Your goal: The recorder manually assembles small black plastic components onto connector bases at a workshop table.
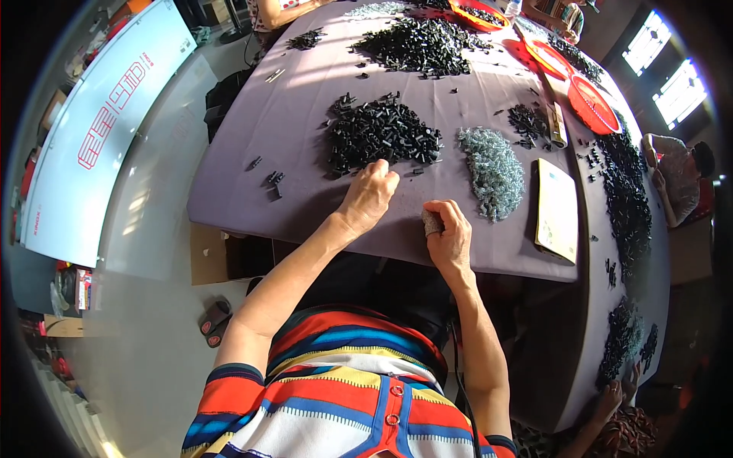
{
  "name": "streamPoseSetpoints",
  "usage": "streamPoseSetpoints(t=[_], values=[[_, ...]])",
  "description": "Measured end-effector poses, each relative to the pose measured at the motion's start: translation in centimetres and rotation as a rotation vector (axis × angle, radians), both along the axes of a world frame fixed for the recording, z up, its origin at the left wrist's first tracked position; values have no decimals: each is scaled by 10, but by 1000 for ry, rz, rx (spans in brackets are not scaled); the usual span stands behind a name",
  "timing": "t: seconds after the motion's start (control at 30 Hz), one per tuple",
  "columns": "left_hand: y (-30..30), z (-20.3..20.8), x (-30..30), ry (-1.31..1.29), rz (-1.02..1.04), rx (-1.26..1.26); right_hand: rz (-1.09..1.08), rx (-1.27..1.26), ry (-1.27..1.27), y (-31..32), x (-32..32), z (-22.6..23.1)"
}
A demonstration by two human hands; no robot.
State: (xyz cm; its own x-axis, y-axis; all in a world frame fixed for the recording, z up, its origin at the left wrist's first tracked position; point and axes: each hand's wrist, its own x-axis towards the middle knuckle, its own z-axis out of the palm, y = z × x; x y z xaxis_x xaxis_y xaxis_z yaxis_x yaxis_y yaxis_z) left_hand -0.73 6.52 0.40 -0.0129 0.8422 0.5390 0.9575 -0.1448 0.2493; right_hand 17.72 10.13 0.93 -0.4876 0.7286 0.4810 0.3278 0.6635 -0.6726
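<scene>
My left hand (369, 195) rests on the purple tablecloth (298, 107) at the near edge of a heap of small black plastic parts (382, 133), its fingers curled over a few of them. My right hand (449, 233) sits near the table's front edge, fingers closed round a small grey bundle of metal pieces (432, 223). A pile of silvery metal clips (492, 172) lies just right of and beyond my right hand.
A larger black heap (420, 46) lies farther back. Orange trays (592, 103) and a flat tan board (557, 210) lie to the right, with black parts (630, 202) along the right edge. Other people sit at the far and right sides. Sandals (215, 317) lie on the floor.
</scene>
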Motion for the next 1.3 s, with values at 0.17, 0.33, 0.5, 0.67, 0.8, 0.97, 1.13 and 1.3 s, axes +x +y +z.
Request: streamPoseSetpoints(t=[0.17,0.33,0.5,0.67,0.8,0.97,1.13,1.3], values=[[-10,6,30,-1635,-139,-170,31,-167,160,-5,-3,5],[-18,8,47,-2010,-104,-205,54,-185,216,-15,-8,17],[-18,9,54,-1955,-64,-228,36,-158,244,-16,-7,16],[-20,6,55,-1956,-176,-216,18,-177,237,-16,-6,12],[-26,4,55,-2000,-166,-186,32,-168,234,-19,-8,17],[-29,6,61,-2052,-100,-84,46,41,134,-19,-8,22],[-30,4,67,-2065,-120,-17,31,150,77,-20,-8,23],[-31,7,67,-2056,-52,-31,34,258,51,-21,-10,21]])
